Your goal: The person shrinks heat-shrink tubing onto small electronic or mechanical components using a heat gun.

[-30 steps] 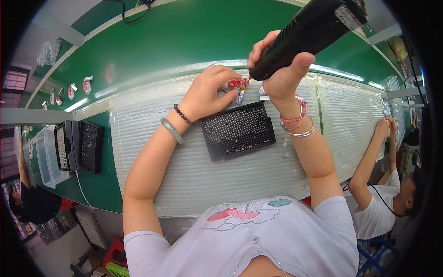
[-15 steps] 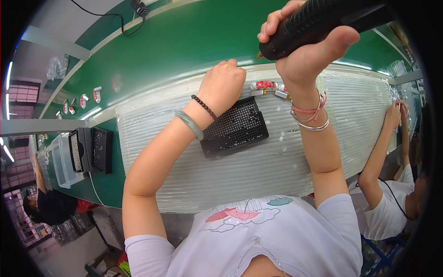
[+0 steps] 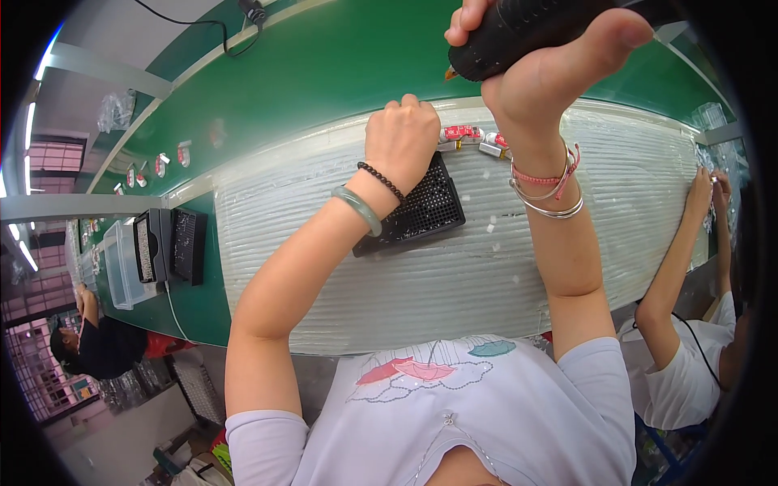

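My left hand (image 3: 403, 139) is closed, back up, over the far end of a black perforated tray (image 3: 433, 202). Its fingertips are out of sight, so whatever they pinch is hidden. Small pale bits lie in the tray's holes. At the upper right, my right hand (image 3: 539, 93) grips a thick black ribbed cylindrical tool (image 3: 519, 36); the thumb stands away from it. An amber tip (image 3: 450, 73) pokes from the tool's near end, close to my left hand but apart from it. Between my hands lie red-and-white pieces (image 3: 462, 133) and a small silver block (image 3: 491, 150).
A ridged translucent mat (image 3: 324, 316) covers the green bench (image 3: 300, 81). On the left stand black trays (image 3: 188, 247) beside a clear bin (image 3: 121, 267). More red-and-white pieces (image 3: 183, 154) lie far left. A co-worker's hands (image 3: 709, 186) work at the right; another person (image 3: 105, 344) sits left.
The whole view has shifted slightly. My left hand has moved a little right over the tray. My right hand still grips the black tool, its tip slightly farther away. The left person's arms have lowered.
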{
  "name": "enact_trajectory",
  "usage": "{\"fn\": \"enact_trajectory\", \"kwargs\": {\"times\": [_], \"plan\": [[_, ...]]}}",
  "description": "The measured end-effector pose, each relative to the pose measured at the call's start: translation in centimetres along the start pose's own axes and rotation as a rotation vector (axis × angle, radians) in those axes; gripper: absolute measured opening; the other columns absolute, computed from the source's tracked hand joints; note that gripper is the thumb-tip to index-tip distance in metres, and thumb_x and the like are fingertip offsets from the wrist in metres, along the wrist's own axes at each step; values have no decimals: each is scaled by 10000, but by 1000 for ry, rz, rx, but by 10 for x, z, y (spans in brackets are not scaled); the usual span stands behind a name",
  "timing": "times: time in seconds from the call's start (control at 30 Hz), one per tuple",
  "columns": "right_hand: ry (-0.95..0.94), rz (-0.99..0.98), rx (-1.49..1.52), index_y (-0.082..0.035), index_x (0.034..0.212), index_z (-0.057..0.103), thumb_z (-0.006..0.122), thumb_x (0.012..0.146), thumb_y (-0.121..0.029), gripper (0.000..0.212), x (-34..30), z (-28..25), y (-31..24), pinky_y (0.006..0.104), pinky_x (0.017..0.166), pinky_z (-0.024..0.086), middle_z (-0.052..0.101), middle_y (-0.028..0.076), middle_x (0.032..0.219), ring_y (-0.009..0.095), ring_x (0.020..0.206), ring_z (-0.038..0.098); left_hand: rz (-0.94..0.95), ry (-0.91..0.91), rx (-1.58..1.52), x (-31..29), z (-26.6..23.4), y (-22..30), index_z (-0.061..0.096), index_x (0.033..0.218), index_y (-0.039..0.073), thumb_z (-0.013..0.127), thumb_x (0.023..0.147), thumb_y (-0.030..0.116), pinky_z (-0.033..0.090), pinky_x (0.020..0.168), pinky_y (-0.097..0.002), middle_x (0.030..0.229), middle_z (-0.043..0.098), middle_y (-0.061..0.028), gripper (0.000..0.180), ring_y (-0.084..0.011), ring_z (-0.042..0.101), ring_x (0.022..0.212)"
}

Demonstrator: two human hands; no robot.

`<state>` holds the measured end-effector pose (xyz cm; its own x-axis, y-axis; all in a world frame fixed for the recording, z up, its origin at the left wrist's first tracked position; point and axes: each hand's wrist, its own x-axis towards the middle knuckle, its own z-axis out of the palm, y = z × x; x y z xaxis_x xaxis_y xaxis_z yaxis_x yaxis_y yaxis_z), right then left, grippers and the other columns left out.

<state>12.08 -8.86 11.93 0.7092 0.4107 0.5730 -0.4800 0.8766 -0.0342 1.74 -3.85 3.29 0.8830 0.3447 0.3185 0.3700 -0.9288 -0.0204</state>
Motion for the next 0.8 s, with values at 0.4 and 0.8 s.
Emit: {"fn": "enact_trajectory", "kwargs": {"times": [0.4,0.8], "plan": [[-28,94,-878,-50,736,517,168,632,-911,935,-14,14,4,263,424,464,526,80,525,166,431,531,-71,127,-1019,-32,-27,-52,598,840,4,655,809,116,479,690,-281,792,629,-65,130,-162,580,703],[-214,250,-547,-63,884,497,104,466,-991,1091,-30,17,8,333,510,475,554,106,656,197,538,552,-333,-186,-2266,-50,-14,-56,603,929,11,554,919,179,476,729,-264,901,640,-81,175,-122,569,780]]}}
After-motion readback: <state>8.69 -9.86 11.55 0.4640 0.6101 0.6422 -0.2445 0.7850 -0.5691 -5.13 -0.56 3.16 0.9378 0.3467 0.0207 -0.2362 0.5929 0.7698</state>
